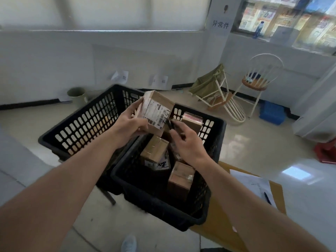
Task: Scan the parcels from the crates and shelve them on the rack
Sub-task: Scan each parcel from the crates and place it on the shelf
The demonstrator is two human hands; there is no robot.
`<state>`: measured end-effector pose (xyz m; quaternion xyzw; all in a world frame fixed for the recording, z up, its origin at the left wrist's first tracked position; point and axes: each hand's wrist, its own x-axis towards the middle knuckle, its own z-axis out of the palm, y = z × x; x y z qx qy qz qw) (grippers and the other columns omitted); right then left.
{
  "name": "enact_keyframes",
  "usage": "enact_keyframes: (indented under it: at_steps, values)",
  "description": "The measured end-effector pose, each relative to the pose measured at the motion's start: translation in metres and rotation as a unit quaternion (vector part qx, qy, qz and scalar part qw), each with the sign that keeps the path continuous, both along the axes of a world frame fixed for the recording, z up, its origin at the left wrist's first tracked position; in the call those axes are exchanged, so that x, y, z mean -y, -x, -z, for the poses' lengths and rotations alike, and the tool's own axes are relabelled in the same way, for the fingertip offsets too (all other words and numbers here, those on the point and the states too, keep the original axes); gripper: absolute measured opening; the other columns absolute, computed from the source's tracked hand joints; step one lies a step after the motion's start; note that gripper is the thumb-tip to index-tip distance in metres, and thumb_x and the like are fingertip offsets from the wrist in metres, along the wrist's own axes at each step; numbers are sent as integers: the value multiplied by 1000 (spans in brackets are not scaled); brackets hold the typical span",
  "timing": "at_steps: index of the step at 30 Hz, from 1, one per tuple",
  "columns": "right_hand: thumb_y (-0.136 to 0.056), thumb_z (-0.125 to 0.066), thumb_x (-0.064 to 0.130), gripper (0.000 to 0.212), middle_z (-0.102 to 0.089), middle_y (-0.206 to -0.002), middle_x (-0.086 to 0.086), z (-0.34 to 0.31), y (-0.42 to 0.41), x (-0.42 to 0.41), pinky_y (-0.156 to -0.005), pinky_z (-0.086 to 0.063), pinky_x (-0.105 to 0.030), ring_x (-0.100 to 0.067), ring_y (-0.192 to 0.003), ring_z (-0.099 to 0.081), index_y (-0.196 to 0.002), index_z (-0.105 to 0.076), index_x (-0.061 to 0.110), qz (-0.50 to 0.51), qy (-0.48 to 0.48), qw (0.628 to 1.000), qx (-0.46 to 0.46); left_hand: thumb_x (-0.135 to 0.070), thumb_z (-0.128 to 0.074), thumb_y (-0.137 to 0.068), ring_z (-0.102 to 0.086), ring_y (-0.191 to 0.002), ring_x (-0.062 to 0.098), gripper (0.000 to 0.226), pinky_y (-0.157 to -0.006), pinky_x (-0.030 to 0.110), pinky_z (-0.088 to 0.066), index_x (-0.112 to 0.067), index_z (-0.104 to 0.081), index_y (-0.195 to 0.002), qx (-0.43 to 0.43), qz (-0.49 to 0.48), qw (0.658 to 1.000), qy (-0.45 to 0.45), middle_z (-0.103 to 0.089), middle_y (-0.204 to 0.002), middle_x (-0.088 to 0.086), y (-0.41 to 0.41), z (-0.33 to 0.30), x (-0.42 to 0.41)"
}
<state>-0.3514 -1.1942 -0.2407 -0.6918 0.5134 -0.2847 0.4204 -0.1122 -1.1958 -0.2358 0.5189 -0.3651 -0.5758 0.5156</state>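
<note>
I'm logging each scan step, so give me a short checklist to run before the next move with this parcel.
1. Parcel held: ok, left hand grips it above the crates.
2. Label faces up: ok, barcode visible.
3. Marker in right hand: ok, tip at the label.
4. Scanner in view: not ok, none seen.
5. Near crate still has parcels: ok.
6. Rack in view: not ok.

Both bare arms reach forward, hands raised close together.
The left hand (131, 124) has fingers and thumb curled round a parcel (156, 110), held tilted. The right hand (185, 140) sits just beside it, back up, fingers curled, pinching a dark pen (170, 125) whose tip touches the parcel's label.
</note>
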Motion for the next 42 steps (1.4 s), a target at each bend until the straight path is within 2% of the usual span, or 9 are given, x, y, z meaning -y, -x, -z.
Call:
enact_keyframes:
  at_steps: [8,11,14,19,22,26,32,38,42]
  values:
    - [-112,-48,43,49,-56,-155,-4,-34,-62,-20,-113,-47,-63,-29,-139,-56,-160,-40,38,5,-27,976,214,11,-58,-64,-71,-116,39,107,-91,54,-60,-62,-52,-142,-36,-104,993,49,-61,-145,15,-11,-29,-88]
    - [-111,-48,43,50,-59,-152,-6,-47,-91,-42,-103,-55,-64,-31,-131,-64,-160,-38,40,-50,-25,965,255,7,-60,-69,-71,-118,35,107,-99,58,-55,-69,-43,-142,22,-127,990,48,-67,-139,14,-23,-45,-133]
    - [-108,-57,39,51,-67,-135,-10,-59,-120,-74,-79,-67,-47,-16,-106,-76,-157,-42,41,-109,-48,941,318,-1,-61,-73,-72,-116,26,103,-107,62,-47,-72,-38,-142,100,-154,982,36,-76,-124,5,-38,-61,-181]
    - [-105,-63,35,47,-65,-126,-12,-73,-172,-140,-81,-66,-55,-22,-106,-76,-149,-48,47,-189,-46,921,337,-32,-67,-93,-72,-111,20,67,-104,55,-49,-58,-39,-148,173,-237,955,55,-75,-119,0,-69,-78,-266]
    - [-106,-63,30,53,-62,-124,-4,-76,-207,-190,-79,-67,-41,-7,-101,-75,-157,-46,37,-231,-55,906,351,-41,-59,-104,-65,-123,27,39,-102,54,-56,-52,-52,-140,223,-305,923,73,-63,-131,8,-91,-81,-323]
    - [-107,-63,31,54,-63,-126,1,-74,-254,-269,-86,-66,-48,-13,-109,-74,-157,-46,39,-274,-61,896,345,-42,-61,-101,-58,-130,27,18,-88,28,-61,-50,-63,-117,286,-377,875,104,-52,-142,9,-124,-81,-410]
    - [-109,-62,30,53,-59,-127,7,-66,-326,-397,-81,-67,-44,9,-103,-69,-158,-44,39,-315,-59,882,346,-34,-65,-104,-60,-122,6,56,-91,36,-63,-43,-43,-154,358,-463,807,79,-61,-129,-12,-173,-78,-551]
    - [-109,-61,29,54,-60,-127,2,-62,-390,-515,-77,-67,-40,3,-102,-72,-158,-43,41,-384,-90,853,342,-35,-63,-103,-56,-131,21,68,-93,47,-63,-53,-29,-159,405,-508,759,44,-55,-140,2,-209,-76,-680]
    - [-109,-61,32,53,-61,-130,6,-62,-432,-583,-80,-67,-43,-4,-107,-73,-157,-43,45,-436,-114,831,326,-32,-63,-104,-60,-124,10,66,-87,35,-64,-51,-32,-159,418,-547,724,32,-59,-133,1,-230,-75,-753]
